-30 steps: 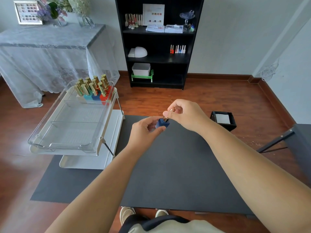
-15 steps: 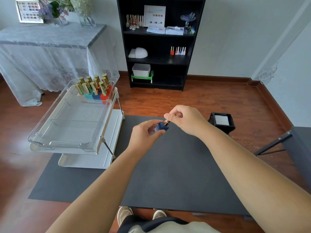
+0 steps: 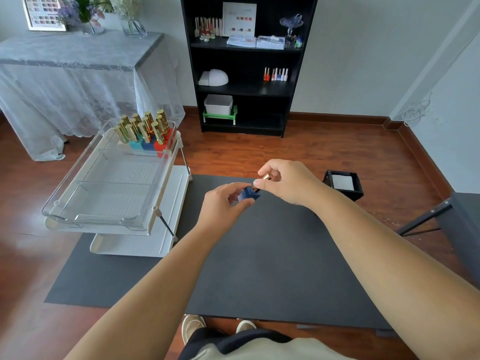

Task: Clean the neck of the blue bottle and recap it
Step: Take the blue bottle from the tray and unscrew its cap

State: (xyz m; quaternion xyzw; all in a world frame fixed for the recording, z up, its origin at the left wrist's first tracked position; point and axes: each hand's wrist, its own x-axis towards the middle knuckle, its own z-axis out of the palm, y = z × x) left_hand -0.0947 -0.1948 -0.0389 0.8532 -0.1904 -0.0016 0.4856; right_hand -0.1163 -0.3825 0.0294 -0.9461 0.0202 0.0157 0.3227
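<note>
A small blue square bottle [image 3: 248, 194] is pinched between the thumb and fingers of my left hand [image 3: 223, 203], held above the dark mat. Its gold cap [image 3: 264, 178] slants up to the right from the bottle's neck. My right hand [image 3: 285, 181] grips that cap with thumb and fingertips, which hide most of it. The neck itself is hidden by the fingers, and I cannot tell how far the cap is seated.
A white cart [image 3: 161, 224] to the left carries a clear tray [image 3: 109, 188] with several gold-capped bottles [image 3: 145, 131] at its far end. A small black bin [image 3: 342, 184] stands right of my hands. A dark mat [image 3: 272, 268] covers the floor below, a black shelf [image 3: 246, 66] behind.
Both hands sank slightly in the view together with the bottle. The right hand's fingers shifted on the gold cap, which stays at the bottle's neck.
</note>
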